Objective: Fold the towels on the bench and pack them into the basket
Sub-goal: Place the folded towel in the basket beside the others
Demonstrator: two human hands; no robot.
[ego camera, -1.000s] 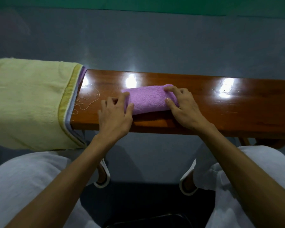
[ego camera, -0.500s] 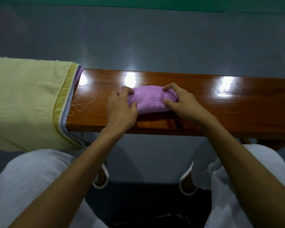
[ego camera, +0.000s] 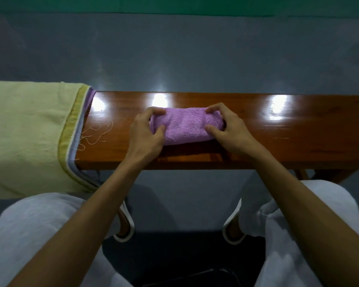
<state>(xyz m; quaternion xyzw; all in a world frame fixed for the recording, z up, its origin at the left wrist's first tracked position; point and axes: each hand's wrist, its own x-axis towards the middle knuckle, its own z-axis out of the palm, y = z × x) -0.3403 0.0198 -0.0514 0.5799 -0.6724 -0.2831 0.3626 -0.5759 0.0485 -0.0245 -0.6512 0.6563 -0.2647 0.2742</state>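
Observation:
A small folded purple towel lies on the glossy wooden bench, near its middle. My left hand grips the towel's left end, fingers curled over the far edge and thumb on the near side. My right hand grips the right end the same way. A pale yellow towel with a green border is draped over the bench's left end, with purple and grey towel edges showing under it. No basket is clearly visible.
Loose threads lie on the bench beside the yellow towel. Grey floor lies beyond the bench. My knees in white trousers are below, feet in slippers under the bench, and a dark object at the bottom edge.
Both hands have closed in on the purple towel's ends, squeezing it into a shorter, thicker bundle. My left hand moved from the bench surface onto the towel.

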